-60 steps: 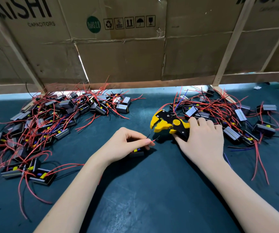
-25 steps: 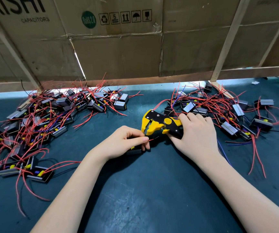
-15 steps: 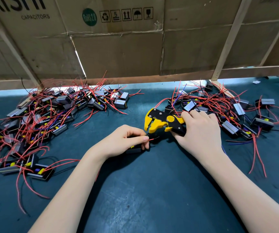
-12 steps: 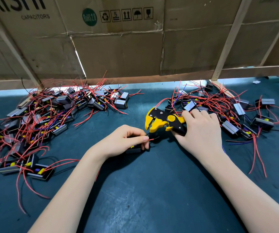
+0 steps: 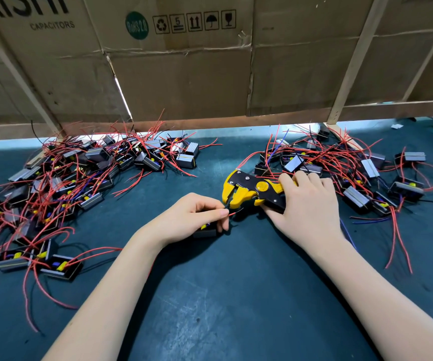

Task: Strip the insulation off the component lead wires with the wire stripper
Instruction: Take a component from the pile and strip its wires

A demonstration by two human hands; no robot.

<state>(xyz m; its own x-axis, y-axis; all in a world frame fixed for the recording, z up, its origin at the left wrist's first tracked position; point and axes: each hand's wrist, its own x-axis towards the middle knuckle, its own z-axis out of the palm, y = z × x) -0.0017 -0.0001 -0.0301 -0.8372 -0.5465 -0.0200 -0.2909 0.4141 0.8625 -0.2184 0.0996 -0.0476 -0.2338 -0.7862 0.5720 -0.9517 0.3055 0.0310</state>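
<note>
My left hand [image 5: 193, 217] holds a small black component [image 5: 206, 231] against the mat and pinches its red lead wire [image 5: 232, 213] between thumb and forefinger. The wire's tip points right, just below the jaws of the yellow and black wire stripper [image 5: 249, 190]. My right hand [image 5: 306, 207] grips the stripper's handles, which are mostly hidden under the fingers. The stripper's jaws point left and down, close to the wire end; whether they touch it is unclear.
A big pile of black components with red wires [image 5: 53, 183] covers the left of the dark green mat [image 5: 223, 295]. A second pile [image 5: 353, 173] lies right of the stripper. Cardboard sheets [image 5: 184, 74] on a wooden frame wall off the back.
The stripper's jaws have dipped left and down toward the wire tip held in my left hand. My left hand has stayed nearly still on the component.
</note>
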